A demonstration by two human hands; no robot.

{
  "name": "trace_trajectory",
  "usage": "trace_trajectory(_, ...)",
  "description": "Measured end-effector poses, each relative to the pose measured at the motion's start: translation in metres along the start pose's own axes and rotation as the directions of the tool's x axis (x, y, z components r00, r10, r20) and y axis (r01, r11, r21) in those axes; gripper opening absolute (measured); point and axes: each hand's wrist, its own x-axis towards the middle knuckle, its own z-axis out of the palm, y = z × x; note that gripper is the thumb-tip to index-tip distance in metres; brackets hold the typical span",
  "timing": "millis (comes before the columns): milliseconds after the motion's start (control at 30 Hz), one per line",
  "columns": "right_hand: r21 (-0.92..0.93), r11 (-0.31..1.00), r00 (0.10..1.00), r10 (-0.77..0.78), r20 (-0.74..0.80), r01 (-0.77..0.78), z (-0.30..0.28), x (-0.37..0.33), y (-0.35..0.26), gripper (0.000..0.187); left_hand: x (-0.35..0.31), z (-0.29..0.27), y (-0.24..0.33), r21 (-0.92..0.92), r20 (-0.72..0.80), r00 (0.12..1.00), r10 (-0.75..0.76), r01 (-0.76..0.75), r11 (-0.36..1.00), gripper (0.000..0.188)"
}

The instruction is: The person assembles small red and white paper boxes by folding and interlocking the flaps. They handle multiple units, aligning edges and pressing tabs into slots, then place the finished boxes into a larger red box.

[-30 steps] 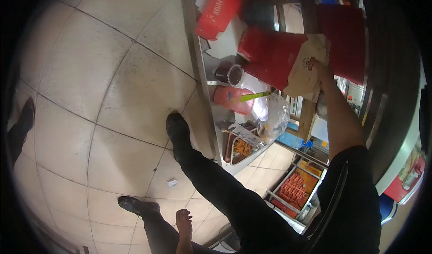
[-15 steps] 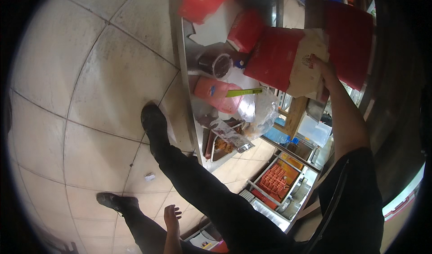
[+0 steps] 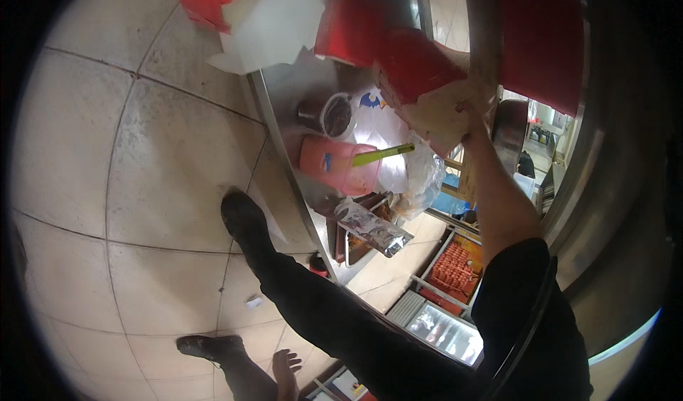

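My right hand (image 3: 468, 122) grips the edge of a red and brown cardboard box (image 3: 427, 81), thumb on its brown side and the other fingers hidden behind it. The box is tilted above the right side of a metal counter (image 3: 284, 113). My left hand (image 3: 287, 364) hangs low beside my leg, holding nothing, its fingers apart. Under the box, the counter bears a clear cup of dark liquid (image 3: 334, 114), a pink tub (image 3: 338, 165) with a green handle (image 3: 384, 153) across it, and a crumpled clear plastic bag (image 3: 423, 180).
Another red box (image 3: 348, 28) and a white sheet (image 3: 274, 31) lie at the counter's far end. A silvery packet (image 3: 373, 227) rests over a tray near the counter's closer end. To the right stands a large red panel (image 3: 541, 42). A scrap (image 3: 254, 301) lies on the tiled floor.
My right hand has moved left with the cardboard box, away from the red panel, and the box has tilted. The view has shifted too. My left hand still hangs free.
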Motion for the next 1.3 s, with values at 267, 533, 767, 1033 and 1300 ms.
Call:
trace_trajectory(267,0.284,0.955,0.988,0.114,-0.102,-0.081,0.013,0.005,0.115,0.045,-0.004,-0.044,-0.017,0.017,-0.092,0.995,-0.028,0.030,0.999,0.046)
trace_trajectory(533,-0.507,0.860,0.756,-0.298,-0.583,-0.052,0.025,0.009,0.081,0.083,-0.004,-0.025,-0.051,-0.183,-0.051,0.992,-0.119,0.108,0.977,0.044)
trace_trajectory(767,-0.389,0.242,0.385,-0.855,0.348,0.889,0.314,-0.153,-0.046,0.057,-0.067,-0.021,0.016,0.316,-0.192,0.929,0.316,-0.247,0.916,0.020)
trace_trajectory(1033,-0.433,0.516,0.544,-0.079,0.835,0.740,0.643,-0.316,-0.043,0.119,-0.197,-0.052,0.197,0.110,-0.339,0.577,0.743,-0.760,0.640,0.013)
trace_trajectory(1300,-0.796,-0.016,0.793,-0.072,0.604,0.605,0.732,-0.333,0.072,0.126,-0.161,-0.065,0.210,0.515,0.200,0.766,0.611,-0.613,0.600,0.036)
